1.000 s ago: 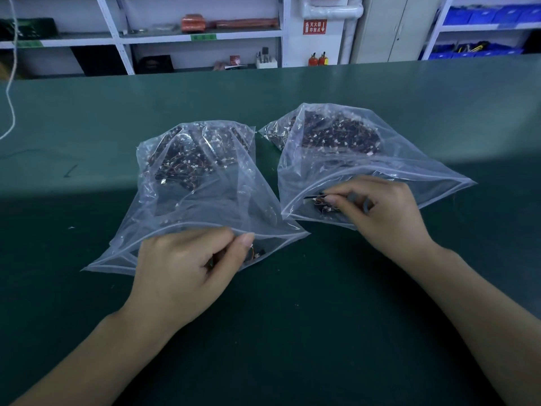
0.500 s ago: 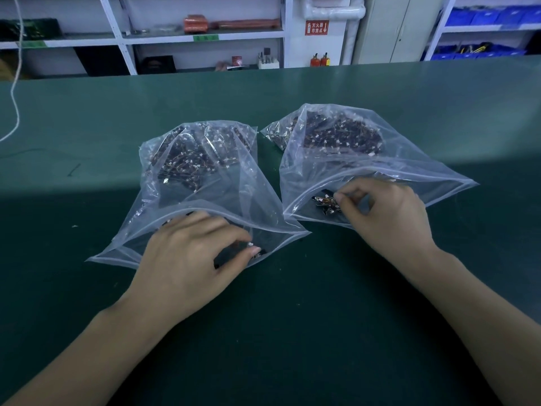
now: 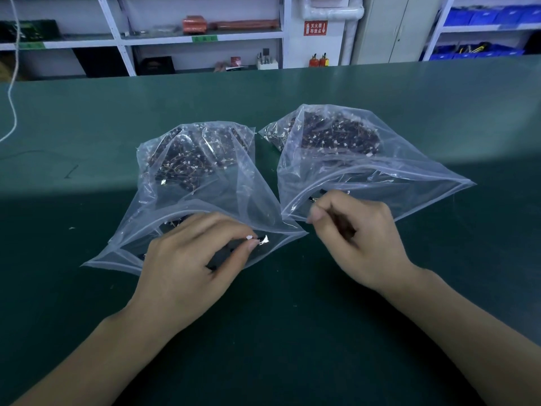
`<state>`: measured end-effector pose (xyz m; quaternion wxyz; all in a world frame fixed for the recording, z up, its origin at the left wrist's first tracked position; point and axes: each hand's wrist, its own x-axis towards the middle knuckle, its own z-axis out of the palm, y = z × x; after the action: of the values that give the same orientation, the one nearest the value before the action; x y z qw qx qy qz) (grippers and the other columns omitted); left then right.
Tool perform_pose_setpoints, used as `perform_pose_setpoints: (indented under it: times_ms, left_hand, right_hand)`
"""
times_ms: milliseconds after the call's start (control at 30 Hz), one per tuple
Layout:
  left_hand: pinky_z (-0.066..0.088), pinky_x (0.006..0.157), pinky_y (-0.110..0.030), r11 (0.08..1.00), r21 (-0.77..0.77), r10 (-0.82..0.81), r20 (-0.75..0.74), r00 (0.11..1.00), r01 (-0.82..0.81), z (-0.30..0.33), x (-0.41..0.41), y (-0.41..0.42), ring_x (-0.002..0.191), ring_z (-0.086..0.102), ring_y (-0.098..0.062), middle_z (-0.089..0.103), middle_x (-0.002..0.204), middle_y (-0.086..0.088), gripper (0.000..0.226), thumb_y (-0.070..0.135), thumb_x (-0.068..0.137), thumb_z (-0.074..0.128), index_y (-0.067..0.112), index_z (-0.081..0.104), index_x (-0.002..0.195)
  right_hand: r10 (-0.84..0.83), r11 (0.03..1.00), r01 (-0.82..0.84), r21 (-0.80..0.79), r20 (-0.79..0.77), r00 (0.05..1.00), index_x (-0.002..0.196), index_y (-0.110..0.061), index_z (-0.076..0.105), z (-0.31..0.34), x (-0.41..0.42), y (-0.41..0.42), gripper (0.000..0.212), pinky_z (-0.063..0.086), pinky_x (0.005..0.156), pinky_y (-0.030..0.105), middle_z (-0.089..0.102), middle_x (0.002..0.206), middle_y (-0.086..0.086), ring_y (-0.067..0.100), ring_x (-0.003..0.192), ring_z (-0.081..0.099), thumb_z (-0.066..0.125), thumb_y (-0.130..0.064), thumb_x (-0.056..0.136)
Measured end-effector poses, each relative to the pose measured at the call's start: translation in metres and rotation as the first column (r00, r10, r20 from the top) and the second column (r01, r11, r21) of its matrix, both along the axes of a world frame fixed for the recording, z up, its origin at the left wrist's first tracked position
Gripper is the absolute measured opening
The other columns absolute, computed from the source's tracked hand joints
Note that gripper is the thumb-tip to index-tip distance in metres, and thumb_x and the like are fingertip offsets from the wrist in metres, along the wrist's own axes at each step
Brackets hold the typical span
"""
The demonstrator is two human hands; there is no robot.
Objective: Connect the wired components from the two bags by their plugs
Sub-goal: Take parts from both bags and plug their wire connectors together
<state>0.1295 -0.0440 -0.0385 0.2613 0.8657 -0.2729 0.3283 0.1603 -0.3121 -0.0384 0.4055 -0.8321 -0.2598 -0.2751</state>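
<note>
While left hand (image 3: 187, 259) pinches white plug (image 3: 249, 237), red wall sign (image 3: 315, 28) illegible

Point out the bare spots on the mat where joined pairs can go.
Bare green mat lies left of the left bag, right of the right bag, beyond both bags, and near you between the forearms. It is crowded at the bag mouths, where both hands work.

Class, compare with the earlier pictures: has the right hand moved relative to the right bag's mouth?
Yes. The right hand has drawn back toward the person, out of the right bag mouth.
</note>
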Motion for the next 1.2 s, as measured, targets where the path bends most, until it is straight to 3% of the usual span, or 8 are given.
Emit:
perform_pose_setpoints:
  times_ms: [67,167,300,433,667,900,1033,1200]
  left_hand:
    - [0.052,0.069,-0.031,0.998,-0.05,-0.034,-0.005,0.999,0.034,0.001,-0.004,-0.002,0.085,0.064,-0.004,0.071,0.096,0.016,0.012,0.028,0.106,0.065,0.023,0.075,0.103]
    - [0.049,0.065,-0.032,0.994,-0.071,-0.085,-0.053,0.995,0.081,0.001,-0.009,-0.007,0.076,0.062,-0.007,0.067,0.095,0.016,0.006,0.032,0.107,0.06,0.031,0.066,0.109]
    - [0.05,0.062,-0.032,0.973,-0.188,-0.166,-0.159,0.973,0.135,0.001,-0.013,-0.015,0.072,0.065,-0.015,0.069,0.091,0.015,0.005,0.033,0.106,0.062,0.033,0.068,0.106]
    - [0.051,0.064,-0.029,0.92,-0.352,-0.268,-0.251,0.93,0.17,-0.001,-0.016,-0.022,0.073,0.07,-0.017,0.074,0.086,0.012,0.006,0.033,0.102,0.067,0.032,0.066,0.108]
    - [0.052,0.064,-0.042,0.82,-0.549,-0.382,-0.318,0.868,0.16,0.0,-0.017,-0.023,0.069,0.069,-0.021,0.077,0.082,0.001,0.015,0.037,0.098,0.069,0.038,0.054,0.101]
    - [0.051,0.058,-0.035,0.826,-0.54,-0.402,-0.361,0.842,0.163,0.001,-0.018,-0.023,0.062,0.064,-0.016,0.077,0.078,0.0,0.012,0.043,0.098,0.07,0.038,0.06,0.096]
    - [0.049,0.054,-0.03,0.885,-0.438,-0.32,-0.321,0.892,0.16,0.001,-0.019,-0.02,0.06,0.062,-0.017,0.075,0.079,0.007,0.027,0.06,0.103,0.06,0.035,0.061,0.093]
    - [0.043,0.057,-0.014,0.948,-0.308,-0.143,-0.176,0.974,0.083,0.002,-0.015,-0.019,0.062,0.061,-0.009,0.068,0.083,0.021,0.016,0.037,0.096,0.074,0.023,0.07,0.09]
  right_hand:
    - [0.12,0.993,-0.119,-0.015,0.063,0.991,0.104,-0.016,0.073,0.0,-0.004,0.005,0.008,0.038,0.059,0.017,0.05,0.076,-0.026,0.006,0.054,0.045,0.068,-0.022,0.102]
    - [0.219,0.975,-0.215,-0.054,0.084,0.972,0.127,-0.021,0.071,-0.002,-0.008,0.014,0.035,0.047,0.057,0.028,0.057,0.095,-0.026,0.007,0.057,0.047,0.08,-0.036,0.097]
    - [0.287,0.958,-0.282,-0.059,0.109,0.952,0.115,-0.016,0.078,-0.007,-0.007,0.017,0.026,0.039,0.066,0.012,0.066,0.102,-0.015,-0.001,0.063,0.046,0.084,-0.032,0.095]
    - [0.278,0.96,-0.278,-0.025,0.148,0.949,0.103,-0.013,0.081,-0.008,-0.005,0.015,0.014,0.035,0.066,0.011,0.069,0.096,-0.006,0.002,0.062,0.041,0.085,-0.022,0.094]
    - [0.318,0.948,-0.314,-0.053,0.162,0.934,0.1,-0.009,0.082,-0.007,-0.005,0.019,0.009,0.042,0.079,0.01,0.071,0.096,-0.003,-0.004,0.082,0.059,0.081,-0.018,0.097]
    - [0.288,0.956,-0.273,-0.104,0.164,0.944,0.098,-0.011,0.08,-0.005,-0.007,0.02,0.011,0.056,0.064,0.031,0.07,0.096,-0.006,0.007,0.081,0.066,0.076,-0.021,0.101]
    - [0.238,0.968,-0.226,-0.107,0.121,0.964,0.099,-0.015,0.077,-0.003,-0.009,0.018,0.011,0.047,0.062,0.02,0.068,0.096,-0.014,-0.007,0.075,0.055,0.072,-0.023,0.103]
    - [0.185,0.979,-0.176,-0.101,0.094,0.978,0.102,-0.027,0.068,-0.001,-0.01,0.02,0.006,0.04,0.054,0.02,0.052,0.095,-0.038,0.008,0.056,0.045,0.067,-0.032,0.106]
